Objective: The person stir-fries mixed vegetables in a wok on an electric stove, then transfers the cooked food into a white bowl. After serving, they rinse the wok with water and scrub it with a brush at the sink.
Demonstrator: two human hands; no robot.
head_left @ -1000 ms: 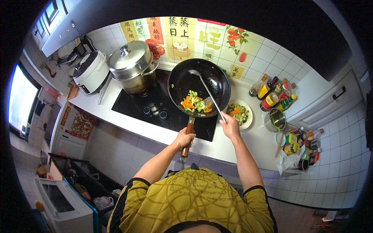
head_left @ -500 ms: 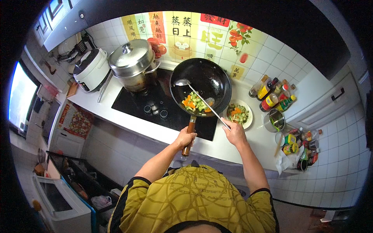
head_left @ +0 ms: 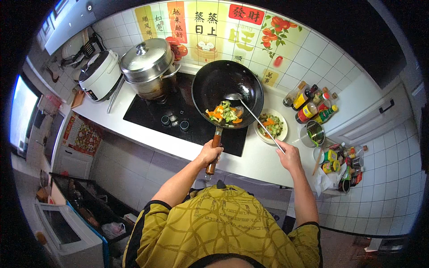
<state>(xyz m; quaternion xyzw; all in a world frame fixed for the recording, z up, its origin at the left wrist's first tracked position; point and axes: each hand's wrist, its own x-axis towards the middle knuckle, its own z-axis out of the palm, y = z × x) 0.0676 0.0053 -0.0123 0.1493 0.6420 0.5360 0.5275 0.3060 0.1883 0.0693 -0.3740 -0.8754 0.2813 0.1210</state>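
My left hand [head_left: 210, 153] is wrapped round the wooden handle of a black wok [head_left: 219, 80], which is tilted toward me at the right side of the stove. Chopped green and orange vegetables [head_left: 225, 112] lie in the lower part of the wok. In my right hand [head_left: 289, 156] is the end of a long metal ladle [head_left: 252, 115]; its bowl is inside the wok, just above the vegetables. Right of the wok, partly under the ladle's shaft, stands a white plate [head_left: 284, 135] with more of the same green and orange pieces on it.
A lidded steel steamer pot [head_left: 149, 73] occupies the left of the black cooktop [head_left: 145, 114], beside a white rice cooker [head_left: 99, 73]. Several sauce bottles [head_left: 308, 111], a metal pot [head_left: 311, 134] and a cluster of jars [head_left: 331, 166] line the counter's right end.
My right hand has moved right and slightly down, carrying the ladle's bowl from the left of the wok to its middle right. My left hand still grips the handle.
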